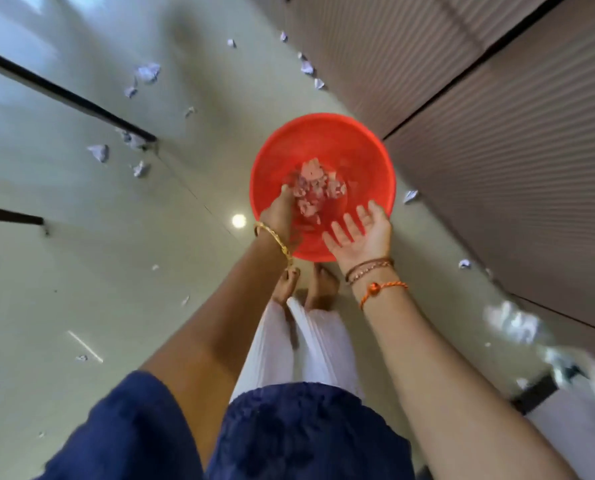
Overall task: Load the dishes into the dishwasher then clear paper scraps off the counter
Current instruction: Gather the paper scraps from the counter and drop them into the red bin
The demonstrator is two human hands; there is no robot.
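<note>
Left grip (282,216) reaching into red bucket (358,140), closure unclear | right grip (362,233) spreading open, holding nothing | paper scraps (315,188) lying inside

Crumpled pale paper scraps (315,188) heaped inside red bucket (365,157), others (98,152) scattered over glossy floor (81,271)
</note>
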